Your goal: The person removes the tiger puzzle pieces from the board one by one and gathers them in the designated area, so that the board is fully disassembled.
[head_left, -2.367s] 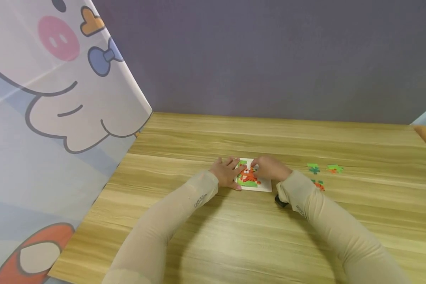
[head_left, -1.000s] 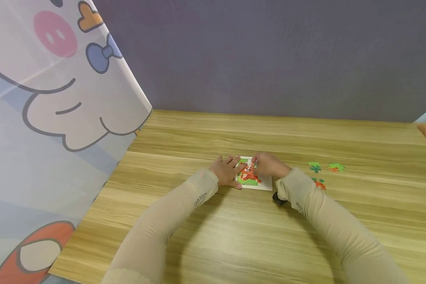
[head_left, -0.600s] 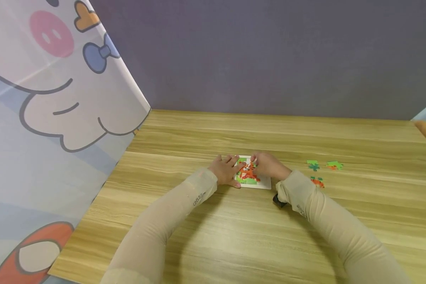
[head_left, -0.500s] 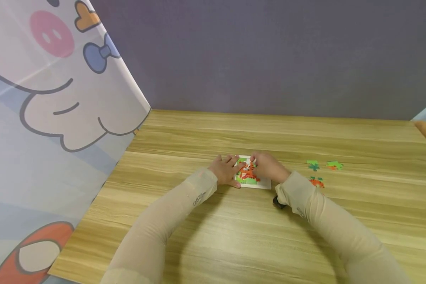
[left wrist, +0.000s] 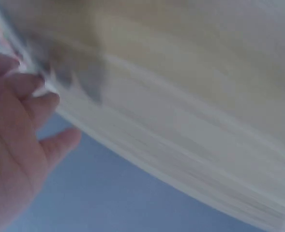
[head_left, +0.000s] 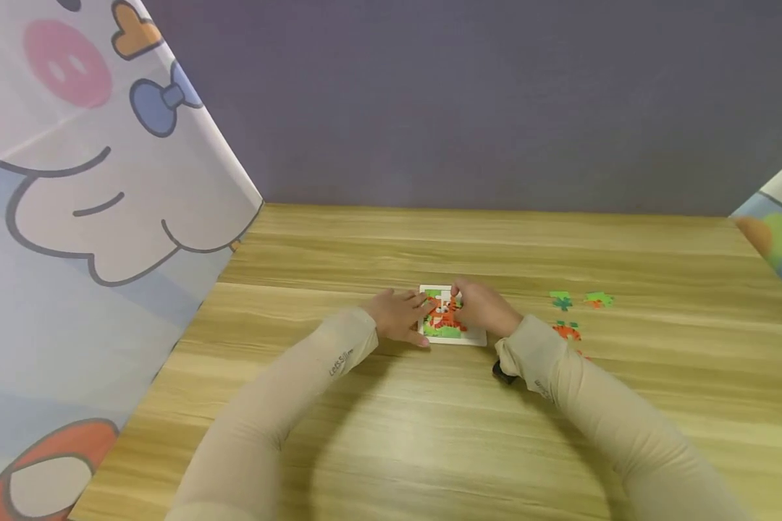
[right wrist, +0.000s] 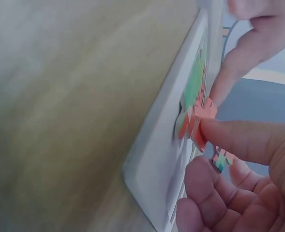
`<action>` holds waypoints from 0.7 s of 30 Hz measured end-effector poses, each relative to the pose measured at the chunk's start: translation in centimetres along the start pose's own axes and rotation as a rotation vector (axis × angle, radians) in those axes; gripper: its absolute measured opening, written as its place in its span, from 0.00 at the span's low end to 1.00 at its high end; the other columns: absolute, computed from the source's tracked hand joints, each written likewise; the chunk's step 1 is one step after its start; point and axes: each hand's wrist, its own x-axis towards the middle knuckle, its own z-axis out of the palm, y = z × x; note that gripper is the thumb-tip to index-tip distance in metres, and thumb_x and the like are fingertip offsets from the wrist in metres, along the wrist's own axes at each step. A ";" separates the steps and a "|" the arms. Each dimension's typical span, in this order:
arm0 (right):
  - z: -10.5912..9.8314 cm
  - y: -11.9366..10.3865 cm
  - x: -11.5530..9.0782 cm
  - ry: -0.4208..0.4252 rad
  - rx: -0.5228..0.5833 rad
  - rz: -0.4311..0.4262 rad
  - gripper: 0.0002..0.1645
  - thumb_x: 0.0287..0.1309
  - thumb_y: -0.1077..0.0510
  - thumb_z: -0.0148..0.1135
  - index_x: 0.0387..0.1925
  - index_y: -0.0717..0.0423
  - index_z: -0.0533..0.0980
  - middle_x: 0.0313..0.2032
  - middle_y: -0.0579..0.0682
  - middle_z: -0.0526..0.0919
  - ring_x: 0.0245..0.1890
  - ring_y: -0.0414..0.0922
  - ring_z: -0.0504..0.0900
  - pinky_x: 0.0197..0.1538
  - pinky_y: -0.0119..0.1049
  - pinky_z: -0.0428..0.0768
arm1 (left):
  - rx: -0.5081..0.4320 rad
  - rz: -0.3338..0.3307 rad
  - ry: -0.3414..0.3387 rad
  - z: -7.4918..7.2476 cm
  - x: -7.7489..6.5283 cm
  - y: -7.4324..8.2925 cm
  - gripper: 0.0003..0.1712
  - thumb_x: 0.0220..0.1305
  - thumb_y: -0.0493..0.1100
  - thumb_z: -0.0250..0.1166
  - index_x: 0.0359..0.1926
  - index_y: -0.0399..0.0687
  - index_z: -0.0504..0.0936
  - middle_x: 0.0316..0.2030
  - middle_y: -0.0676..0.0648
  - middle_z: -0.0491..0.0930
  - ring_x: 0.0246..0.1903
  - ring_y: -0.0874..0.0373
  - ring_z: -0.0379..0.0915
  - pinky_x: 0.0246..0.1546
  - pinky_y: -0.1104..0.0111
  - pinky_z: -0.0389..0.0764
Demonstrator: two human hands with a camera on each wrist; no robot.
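Observation:
A small white puzzle tray (head_left: 474,337) lies on the table, partly filled with pieces of an orange tiger on green. My left hand (head_left: 396,316) rests across its left edge, fingers spread and reaching onto the picture; in the left wrist view the hand (left wrist: 16,130) shows at the left side. Over the tray's right part, my right hand (head_left: 487,310) pinches an orange puzzle piece (right wrist: 221,158) with a striped, green-tipped end, seen close in the right wrist view. That piece touches or nearly touches the pieces in the tray; whether it is seated I cannot tell.
Right of the tray lie loose puzzle pieces: a green one (head_left: 561,300), a green and orange one (head_left: 599,299) and an orange striped one (head_left: 567,332). Another orange bit shows beside the right sleeve. A cartoon-printed cloth (head_left: 124,246) borders the table's left edge; a dark panel (head_left: 469,108) stands behind.
The head view has shifted, so the whole scene sits further left. Both hands keep nearly the same places on the tray, the right still pinching at its upper right part.

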 end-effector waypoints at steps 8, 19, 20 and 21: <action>0.2 0.1 0.2 -0.031 0.043 0.015 0.19 0.52 0.71 0.61 0.46 0.66 0.69 0.20 0.50 0.72 0.18 0.41 0.67 0.21 0.31 0.66 | -0.129 0.190 0.039 0.4 -0.9 -1.0 0.41 0.63 0.72 0.50 0.73 0.69 0.55 0.73 0.48 0.48 0.71 0.45 0.45 0.66 0.43 0.53; -0.1 0.2 0.6 -0.037 0.073 -0.056 0.15 0.53 0.72 0.58 0.44 0.65 0.70 0.21 0.50 0.73 0.18 0.41 0.69 0.23 0.31 0.68 | -0.012 0.175 0.024 0.8 -0.1 -0.2 0.43 0.59 0.77 0.48 0.73 0.77 0.50 0.75 0.52 0.39 0.73 0.49 0.39 0.66 0.44 0.52; -0.1 0.4 0.6 -0.034 0.093 -0.073 0.13 0.53 0.72 0.58 0.42 0.65 0.70 0.22 0.50 0.74 0.19 0.41 0.70 0.23 0.31 0.69 | -0.019 0.174 0.022 0.8 0.0 -0.2 0.42 0.59 0.76 0.48 0.72 0.78 0.50 0.75 0.52 0.39 0.73 0.49 0.38 0.66 0.44 0.52; -0.2 0.5 0.6 -0.031 0.113 -0.090 0.12 0.53 0.72 0.57 0.41 0.65 0.71 0.22 0.51 0.75 0.19 0.41 0.71 0.24 0.31 0.70 | -0.027 0.174 0.021 0.9 0.0 -0.2 0.42 0.59 0.76 0.49 0.72 0.78 0.50 0.75 0.52 0.38 0.73 0.49 0.38 0.66 0.44 0.52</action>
